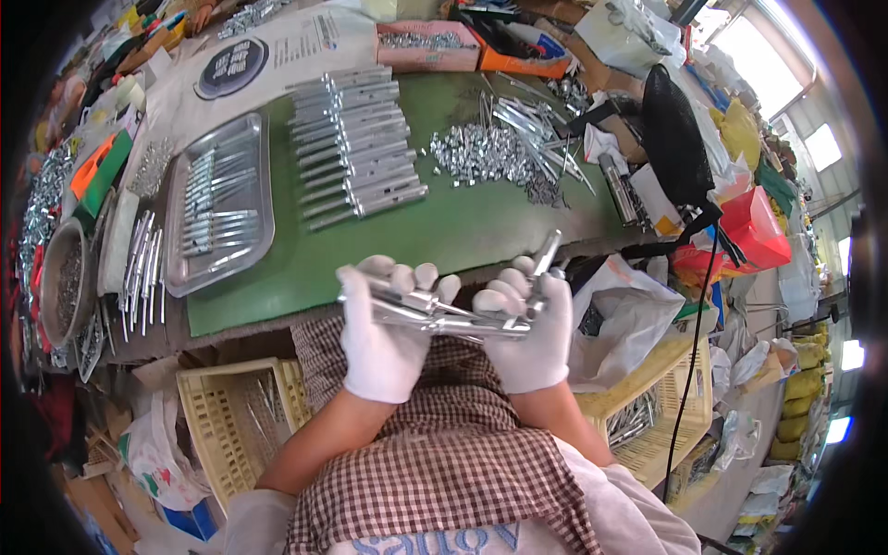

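My left hand and my right hand, both in white gloves, are in front of the green tabletop. Between them lie several shiny metal rods with thick sleeves, roughly crosswise, and the fingers of both hands curl around these. One more rod sticks up at an angle from my right fingers. Past my hands, similar sleeved rods are laid side by side in a long column. To their right is a heap of small metal fittings, touching a loose pile of thin rods.
A metal tray with rods stands on the left, beside a round bowl. A pink box of small parts is at the back. Cream crates flank my lap. A black cable hangs at right.
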The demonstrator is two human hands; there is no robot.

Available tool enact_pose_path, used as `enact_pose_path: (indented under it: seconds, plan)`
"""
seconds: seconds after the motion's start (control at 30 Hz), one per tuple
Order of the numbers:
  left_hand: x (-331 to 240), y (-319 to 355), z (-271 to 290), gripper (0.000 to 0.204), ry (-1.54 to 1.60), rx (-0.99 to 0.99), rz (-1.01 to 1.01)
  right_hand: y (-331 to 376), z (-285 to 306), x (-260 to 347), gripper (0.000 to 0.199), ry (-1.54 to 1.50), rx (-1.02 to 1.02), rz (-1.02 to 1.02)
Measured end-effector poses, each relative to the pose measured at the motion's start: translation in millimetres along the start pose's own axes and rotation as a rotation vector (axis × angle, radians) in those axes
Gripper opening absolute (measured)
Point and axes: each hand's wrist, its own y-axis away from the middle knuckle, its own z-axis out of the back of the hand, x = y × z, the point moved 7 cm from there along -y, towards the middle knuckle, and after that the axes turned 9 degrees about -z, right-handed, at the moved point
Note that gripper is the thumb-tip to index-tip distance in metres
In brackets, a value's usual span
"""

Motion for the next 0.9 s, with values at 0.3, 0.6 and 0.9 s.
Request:
enact_pose_path:
  seconds: [0.3, 0.6, 0.9]
  plan:
    - [-10, 0, 16, 0.034, -0.158, 0.018, 0.093, 12, -8, 5, 0.023, 0.195, 0.004, -0.111]
    - [36, 62, 36, 0.041, -0.674, 0.454, 0.869, 6, -9, -17, 0.021, 0.64, -0.114, -0.142]
    - [19, 38, 38, 0.034, -0.303, 0.036, 0.404, 32, -37, -17, 0.027, 2.183, 0.021, 0.319]
